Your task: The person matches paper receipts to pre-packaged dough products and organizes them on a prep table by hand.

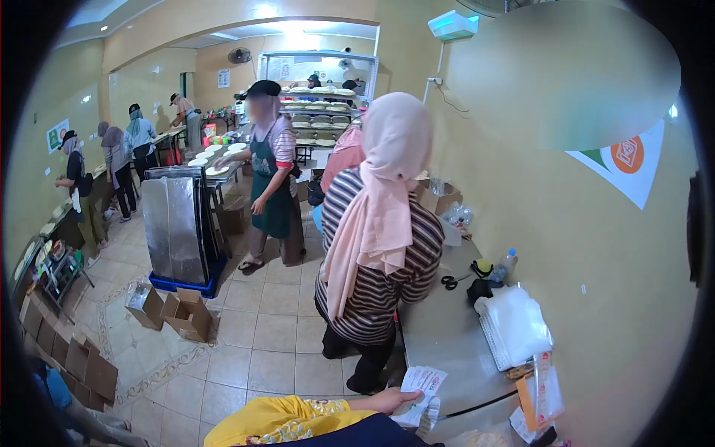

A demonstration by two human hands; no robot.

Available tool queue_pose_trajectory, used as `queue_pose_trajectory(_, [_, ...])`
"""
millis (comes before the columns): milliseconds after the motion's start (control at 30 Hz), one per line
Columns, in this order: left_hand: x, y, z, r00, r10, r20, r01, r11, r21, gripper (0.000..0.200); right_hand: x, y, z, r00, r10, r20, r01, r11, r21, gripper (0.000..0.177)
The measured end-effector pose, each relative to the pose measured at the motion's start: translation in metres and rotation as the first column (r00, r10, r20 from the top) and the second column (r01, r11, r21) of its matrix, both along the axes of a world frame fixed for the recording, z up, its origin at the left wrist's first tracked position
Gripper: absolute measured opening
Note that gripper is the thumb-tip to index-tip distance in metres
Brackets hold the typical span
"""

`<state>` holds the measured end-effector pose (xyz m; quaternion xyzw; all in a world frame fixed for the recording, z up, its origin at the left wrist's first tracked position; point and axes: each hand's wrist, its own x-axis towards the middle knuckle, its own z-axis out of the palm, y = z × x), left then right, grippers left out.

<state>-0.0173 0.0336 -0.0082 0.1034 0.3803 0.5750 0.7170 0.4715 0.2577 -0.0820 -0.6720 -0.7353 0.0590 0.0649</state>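
While a yellow sleeve (279, 419) reaches in from the lower edge of the view, the left grip (389, 401) is closed around the near side of some printed paper (421, 381). The paper juts out to the right of the grip, at the edge of the grey worktop (454, 328); whether it touches the surface, and whether it is one folded sheet or several, I cannot tell. The right grip is out of view, so I cannot tell its state.

To the right of the left grip, well apart from it, an orange packet (527, 404) lies on the worktop beside a clear one. Farther up on that side stands a white basket (491, 340) with clear bags (526, 319) piled on it. Beyond the grip, past the paper, black scissors (450, 282) lie on the worktop, with a bottle (509, 261) and a black cloth (484, 290) farther right, near the wall.

Just ahead of the grip, a person in a striped top (424, 231) and pink scarf (380, 223) stands at the worktop, back to the camera. Far to the left of the grip, opened boxes (186, 316) and a stack of metal trays (175, 231) stand on the tiled floor (279, 339).
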Motion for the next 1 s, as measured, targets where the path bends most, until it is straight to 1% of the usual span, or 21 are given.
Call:
queue_pose_trajectory(67, [-0.001,0.003,0.009,1.0,-0.01,0.001,0.01,0.999,0.038,0.036,0.004,-0.003,0.004,0.993,0.03,-0.116,-0.026,0.999,0.033,0.018])
queue_pose_trajectory(100, [-0.003,0.005,0.015,0.999,-0.037,-0.014,0.037,0.999,0.028,0.034,0.005,-0.005,0.007,0.979,0.063,-0.194,-0.053,0.997,0.058,0.018])
queue_pose_trajectory(167, [-0.001,0.009,0.033,0.997,-0.066,0.028,0.064,0.996,0.056,0.034,0.004,-0.007,0.017,0.897,0.159,-0.412,-0.12,0.986,0.119,0.018])
queue_pose_trajectory(233, [0.003,0.015,0.046,0.993,-0.105,0.059,0.1,0.992,0.08,0.035,-0.013,-0.007,0.029,0.702,0.258,-0.664,-0.178,0.966,0.186,0.018])
queue_pose_trajectory(267, [0.007,0.019,0.051,0.989,-0.132,0.069,0.126,0.988,0.088,0.035,-0.034,-0.012,0.037,0.596,0.275,-0.755,-0.184,0.961,0.205,0.018])
queue_pose_trajectory(333, [0.017,0.026,0.061,0.978,-0.196,0.074,0.187,0.975,0.119,0.037,-0.098,-0.053,0.064,0.432,0.258,-0.864,-0.132,0.966,0.223,0.024])
queue_pose_trajectory(400, [0.03,0.03,0.075,0.962,-0.267,0.064,0.253,0.952,0.171,0.039,-0.171,-0.113,0.129,0.394,0.207,-0.895,-0.279,0.955,0.098,0.025])
queue_pose_trajectory(433, [0.036,0.036,0.068,0.956,-0.292,0.02,0.287,0.948,0.14,0.04,-0.202,-0.137,0.15,0.363,0.149,-0.92,-0.285,0.958,0.043,0.024])
queue_pose_trajectory(467, [0.044,0.037,0.059,0.95,-0.31,0.025,0.304,0.942,0.142,0.04,-0.223,-0.157,0.161,0.329,0.09,-0.94,-0.292,0.956,-0.01,0.022])
queue_pose_trajectory(533, [0.053,0.045,0.05,0.939,-0.344,0.027,0.336,0.929,0.156,0.04,-0.249,-0.169,0.157,0.193,0.054,-0.98,-0.256,0.967,0.003,0.021])
queue_pose_trajectory(567, [0.058,0.045,0.053,0.943,-0.33,0.033,0.32,0.932,0.173,0.04,-0.255,-0.17,0.151,0.131,0.034,-0.991,-0.239,0.971,0.001,0.021])
queue_pose_trajectory(667, [0.057,0.046,0.067,0.909,-0.416,-0.007,0.414,0.904,0.11,0.04,-0.263,-0.17,0.136,0.06,-0.016,-0.998,-0.119,0.993,-0.023,0.022])
queue_pose_trajectory(767, [0.058,0.049,0.047,0.918,-0.397,-0.014,0.393,0.904,0.167,0.041,-0.264,-0.171,0.126,0.022,-0.1,-0.995,-0.088,0.991,-0.101,0.022])
queue_pose_trajectory(800, [0.055,0.05,0.042,0.922,-0.382,-0.064,0.387,0.912,0.136,0.04,-0.268,-0.169,0.12,0.035,-0.084,-0.996,-0.091,0.992,-0.086,0.022])
queue_pose_trajectory(867, [0.046,0.047,0.063,0.902,-0.407,-0.147,0.418,0.906,0.056,0.04,-0.273,-0.167,0.104,0.071,-0.084,-0.994,-0.044,0.995,-0.087,0.021])
queue_pose_trajectory(933, [0.034,0.049,0.085,0.875,-0.372,-0.309,0.393,0.92,0.005,0.038,-0.29,-0.168,0.114,0.128,-0.106,-0.986,-0.007,0.994,-0.108,0.02])
queue_pose_trajectory(967, [0.028,0.053,0.085,0.903,-0.378,-0.205,0.39,0.92,0.022,0.038,-0.299,-0.167,0.118,0.161,-0.091,-0.983,0.0,0.996,-0.092,0.019])
queue_pose_trajectory(1000, [0.021,0.055,0.08,0.924,-0.368,-0.102,0.373,0.928,0.03,0.037,-0.308,-0.167,0.128,0.105,-0.134,-0.985,-0.024,0.99,-0.137,0.018])
